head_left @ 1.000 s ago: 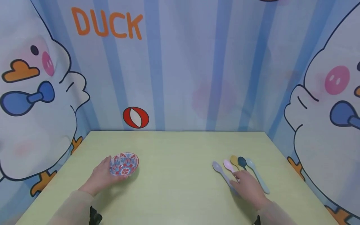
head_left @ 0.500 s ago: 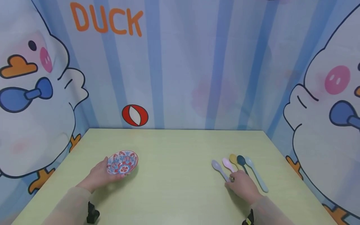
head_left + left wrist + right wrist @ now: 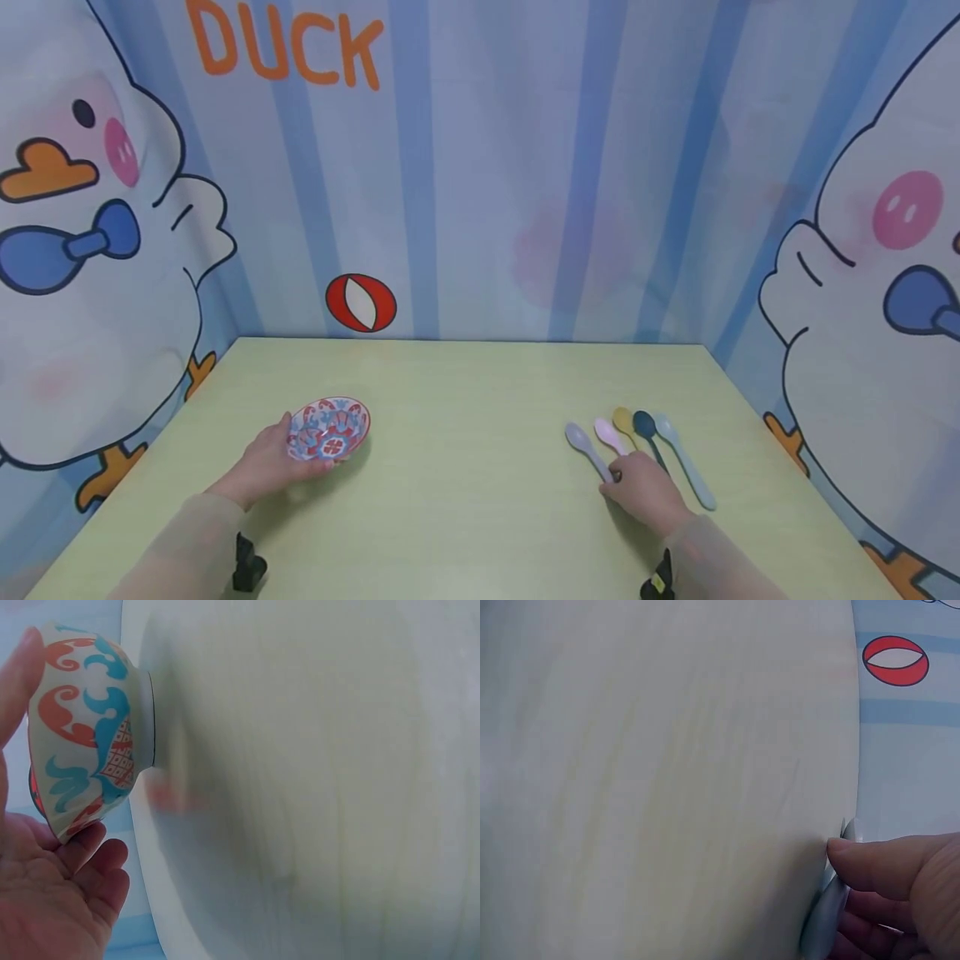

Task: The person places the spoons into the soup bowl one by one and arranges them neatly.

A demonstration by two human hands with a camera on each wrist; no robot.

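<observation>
Bowl bears red and blue scrolls on white; spoons are lilac, pink, yellow, dark teal, pale blue.

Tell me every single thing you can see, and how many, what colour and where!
Bowl: one, white with red and blue patterns, in the left hand
Lavender spoon: one, lavender, leftmost in the spoon group
Pink spoon: one, pink, next along
Yellow spoon: one, yellow, middle
Dark blue spoon: one, dark blue, fourth
Light blue spoon: one, light blue, rightmost
Table: one, pale yellow-green, below everything
Backdrop: one, striped blue, behind
Ducks: two, mostly white, printed left and right
Ball: one, red and white, printed behind
Word DUCK: one, orange, upper left
Sleeves: two, beige, on both arms
Wrist pieces: two, mostly black, by the cuffs
Left hand: one, bare, holding the bowl
Right hand: one, bare, pinching the lavender spoon
</observation>
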